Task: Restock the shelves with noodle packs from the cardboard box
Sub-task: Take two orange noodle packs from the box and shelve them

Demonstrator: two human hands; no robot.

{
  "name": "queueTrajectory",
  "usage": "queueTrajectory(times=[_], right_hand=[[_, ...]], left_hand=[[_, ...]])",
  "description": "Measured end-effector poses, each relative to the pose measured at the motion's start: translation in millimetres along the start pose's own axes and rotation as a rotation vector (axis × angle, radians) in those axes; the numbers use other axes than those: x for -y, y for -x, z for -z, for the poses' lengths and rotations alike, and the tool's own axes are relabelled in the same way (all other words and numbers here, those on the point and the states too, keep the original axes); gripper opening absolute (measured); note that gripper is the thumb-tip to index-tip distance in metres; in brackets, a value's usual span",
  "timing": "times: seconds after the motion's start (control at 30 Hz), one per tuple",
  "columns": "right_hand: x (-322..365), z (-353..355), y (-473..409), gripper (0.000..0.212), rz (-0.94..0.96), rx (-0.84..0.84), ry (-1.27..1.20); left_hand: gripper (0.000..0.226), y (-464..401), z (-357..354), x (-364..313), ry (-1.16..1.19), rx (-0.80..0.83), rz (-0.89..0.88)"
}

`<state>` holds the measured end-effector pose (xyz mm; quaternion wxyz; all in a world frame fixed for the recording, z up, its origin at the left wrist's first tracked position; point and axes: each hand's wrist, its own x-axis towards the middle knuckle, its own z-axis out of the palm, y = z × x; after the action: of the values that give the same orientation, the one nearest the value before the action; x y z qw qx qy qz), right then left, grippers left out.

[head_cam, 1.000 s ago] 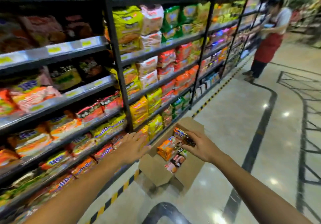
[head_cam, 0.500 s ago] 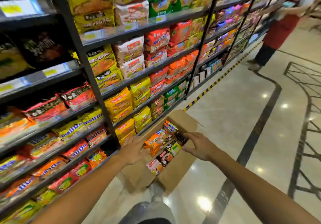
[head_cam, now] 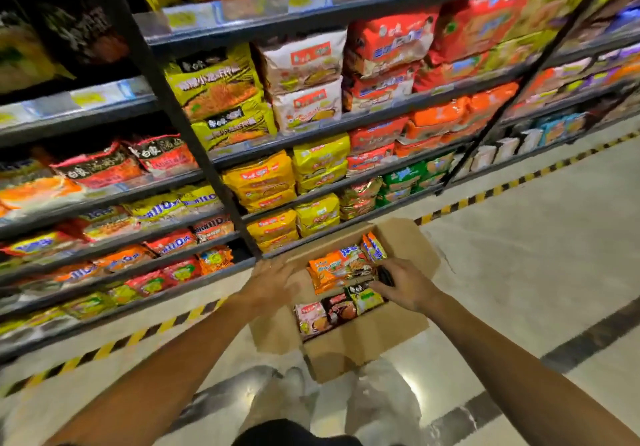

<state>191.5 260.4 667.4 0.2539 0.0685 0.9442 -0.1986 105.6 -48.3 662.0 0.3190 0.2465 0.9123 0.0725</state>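
Observation:
An open cardboard box (head_cam: 360,345) sits on the floor by the shelving, filled with several noodle packs. An orange pack (head_cam: 332,267) lies on top; pink, dark and green packs (head_cam: 341,308) line the near side. My left hand (head_cam: 268,284) rests on the box's left flap with its fingers spread and nothing in it. Inside the box at its right side, my right hand (head_cam: 403,284) curls its fingers around a dark pack (head_cam: 384,274), most of which the hand hides. The shelves (head_cam: 346,127) are stacked with yellow, red, orange and white packs.
A black upright post (head_cam: 180,123) divides the shelving bays just left of the box. Yellow-black hazard tape (head_cam: 519,179) runs along the shelf base. The polished floor (head_cam: 519,272) stretches to the right. My legs and shoes (head_cam: 294,381) stand just behind the box.
The view has tilted down and closed in on the box and lower shelves; the person in the red apron has left view. My right hand has sunk deeper into the box.

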Motion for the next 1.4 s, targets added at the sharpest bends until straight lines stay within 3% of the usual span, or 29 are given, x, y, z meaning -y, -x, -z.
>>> queueTrajectory(times=[0.07, 0.2, 0.33, 0.4, 0.47, 0.57, 0.63, 0.73, 0.83, 0.97, 1.1, 1.2, 1.4], right_hand=[[-19.9, 9.5, -33.6, 0.107, 0.036, 0.054, -0.001], [-54.0, 23.3, -89.0, 0.081, 0.066, 0.136, 0.025], [-73.4, 24.7, -138.9, 0.071, 0.104, 0.19, 0.031], [-88.2, 9.9, -172.5, 0.063, 0.106, 0.201, 0.032], [-106.3, -17.5, -209.7, 0.064, 0.098, 0.222, 0.021], [-141.3, -84.1, -271.7, 0.067, 0.056, 0.259, -0.06], [-162.4, -132.3, -306.4, 0.068, 0.057, 0.259, -0.078], [-193.4, -204.0, -352.6, 0.077, 0.081, 0.252, -0.147], [-228.7, -274.0, -396.5, 0.08, 0.076, 0.274, -0.191], [-260.0, -349.0, -439.5, 0.072, 0.042, 0.263, -0.242], [-281.8, -393.8, -460.7, 0.077, 0.026, 0.22, -0.281], [-293.4, -409.1, -467.0, 0.072, 0.026, 0.221, -0.307], [-310.6, -415.4, -469.5, 0.07, -0.03, 0.229, -0.343]], left_hand=[[0.059, -17.2, -3.4, -10.5, 0.023, -0.059, 0.057], [0.064, -54.5, -19.4, -25.9, 0.175, -0.03, 0.19], [0.086, -97.3, -35.7, -29.4, 0.305, -0.015, 0.265], [0.069, -129.7, -45.7, -25.2, 0.431, -0.003, 0.322], [0.046, -171.6, -78.3, -11.1, 0.565, -0.024, 0.399], [0.039, -244.2, -144.6, 21.5, 0.779, -0.063, 0.495], [0.046, -290.8, -198.2, 43.2, 0.896, -0.041, 0.528], [0.083, -359.5, -289.4, 83.4, 0.992, -0.056, 0.611], [0.065, -417.0, -349.3, 104.4, 1.073, -0.012, 0.632], [0.061, -483.1, -402.3, 122.5, 1.256, -0.066, 0.684], [0.024, -544.1, -437.7, 121.2, 1.339, -0.164, 0.794], [0.021, -574.5, -454.9, 112.1, 1.391, -0.182, 0.855], [0.056, -593.6, -471.1, 109.0, 1.45, -0.198, 0.963]])
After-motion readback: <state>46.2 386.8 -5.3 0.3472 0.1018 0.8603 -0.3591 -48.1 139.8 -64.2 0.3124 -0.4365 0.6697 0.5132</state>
